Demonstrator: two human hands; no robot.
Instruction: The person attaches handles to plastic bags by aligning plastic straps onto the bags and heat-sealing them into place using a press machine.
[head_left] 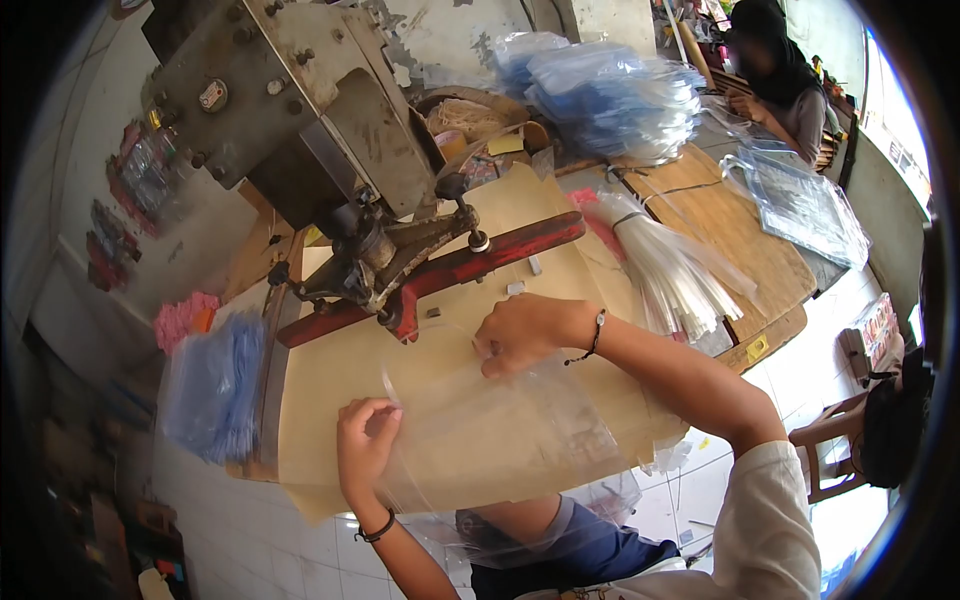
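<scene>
A clear plastic sheet lies over the tan board in front of me and hangs off its near edge. My left hand is at the sheet's left side, thumb and fingers pinched on a narrow clear plastic strip. Farther up, my right hand has its fingers curled at the sheet's upper edge; what lies between those fingertips is hidden. Just beyond both hands stands a heavy press machine with a long red bar above the board. Small metal blocks rest close to my right hand.
Blue plastic pieces are stacked at the left edge. At right lies a bundle of clear strips; behind it rises a big pile of plastic bags. Another person sits at the far right. The tan board covers the worktop.
</scene>
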